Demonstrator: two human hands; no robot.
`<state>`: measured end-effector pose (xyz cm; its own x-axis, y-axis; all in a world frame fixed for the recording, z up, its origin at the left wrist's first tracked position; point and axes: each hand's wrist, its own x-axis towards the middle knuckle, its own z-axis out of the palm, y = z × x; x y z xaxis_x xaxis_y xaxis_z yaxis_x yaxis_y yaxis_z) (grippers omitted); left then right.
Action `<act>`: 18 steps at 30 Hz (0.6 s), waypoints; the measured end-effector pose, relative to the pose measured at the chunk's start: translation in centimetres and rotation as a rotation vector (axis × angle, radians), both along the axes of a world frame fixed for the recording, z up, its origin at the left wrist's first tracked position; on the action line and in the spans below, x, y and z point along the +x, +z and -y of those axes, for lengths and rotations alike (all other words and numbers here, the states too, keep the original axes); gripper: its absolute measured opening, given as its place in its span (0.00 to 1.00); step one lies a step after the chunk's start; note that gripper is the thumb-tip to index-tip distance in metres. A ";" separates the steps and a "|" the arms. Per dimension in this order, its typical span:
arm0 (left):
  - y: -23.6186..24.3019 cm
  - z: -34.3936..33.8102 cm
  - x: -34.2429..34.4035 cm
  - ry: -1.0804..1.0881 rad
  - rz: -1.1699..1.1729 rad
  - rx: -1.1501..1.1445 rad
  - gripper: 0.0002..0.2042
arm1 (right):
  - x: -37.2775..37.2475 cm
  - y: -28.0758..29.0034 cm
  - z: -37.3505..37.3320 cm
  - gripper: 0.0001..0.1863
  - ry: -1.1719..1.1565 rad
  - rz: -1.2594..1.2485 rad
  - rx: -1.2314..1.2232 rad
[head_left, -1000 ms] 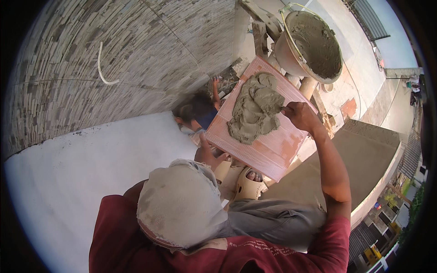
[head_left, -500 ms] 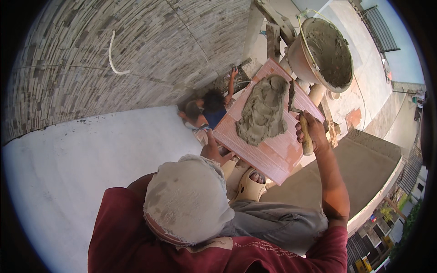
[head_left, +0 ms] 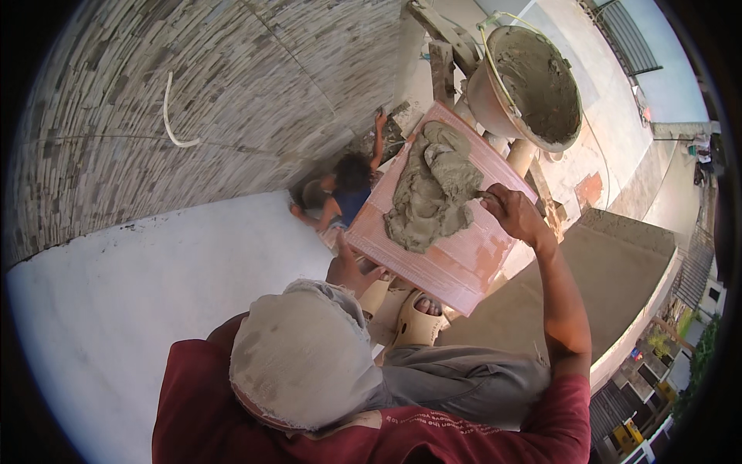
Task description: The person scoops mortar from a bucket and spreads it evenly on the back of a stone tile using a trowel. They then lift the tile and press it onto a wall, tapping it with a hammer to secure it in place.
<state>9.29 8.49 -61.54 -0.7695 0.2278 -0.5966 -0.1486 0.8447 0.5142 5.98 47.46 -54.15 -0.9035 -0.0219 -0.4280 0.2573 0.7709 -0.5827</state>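
Observation:
My right hand [head_left: 512,213] is closed around the handle of a trowel [head_left: 481,195]. Its blade is in grey mortar [head_left: 433,193] heaped on the back of a reddish tile [head_left: 495,255], and mortar hides most of the blade. At the tile's near left edge, my left hand [head_left: 352,269] grips the rim with its thumb and fingers spread around it; part of the hand is hidden. The tile slopes across in front of my knees, above my sandalled foot [head_left: 421,315].
A bucket of mortar [head_left: 529,89] with a wire handle stands beyond the tile, beside wooden planks [head_left: 442,69]. Another person [head_left: 352,185] crouches below, on the left. A stone-patterned wall [head_left: 193,116] meets a white surface [head_left: 170,286]. A plastered ledge [head_left: 580,278] lies right.
The trowel has swung left from the tile's right side into the mortar, folding some of it up. My right hand turned with it. My left hand stays at the tile's edge.

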 end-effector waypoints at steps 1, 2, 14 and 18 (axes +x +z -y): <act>0.1 0.0 -0.1 0.006 0.022 -0.005 0.62 | 0.6 -0.7 -0.7 0.16 0.173 -0.202 0.207; 0.2 0.0 -0.2 -0.005 0.029 0.017 0.62 | -0.2 0.8 -0.2 0.16 0.103 -0.076 0.255; 1.3 -0.4 -0.9 0.007 0.074 0.048 0.61 | -5.1 0.9 -0.5 0.18 0.014 0.090 0.119; -0.7 0.5 0.4 -0.017 -0.038 0.043 0.61 | -5.6 5.7 0.9 0.21 -0.143 0.319 -0.005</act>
<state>9.67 7.95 -62.23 -0.7874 0.2660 -0.5561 -0.1138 0.8239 0.5552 0.38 46.51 -48.50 -0.7182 0.0927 -0.6897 0.5323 0.7115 -0.4587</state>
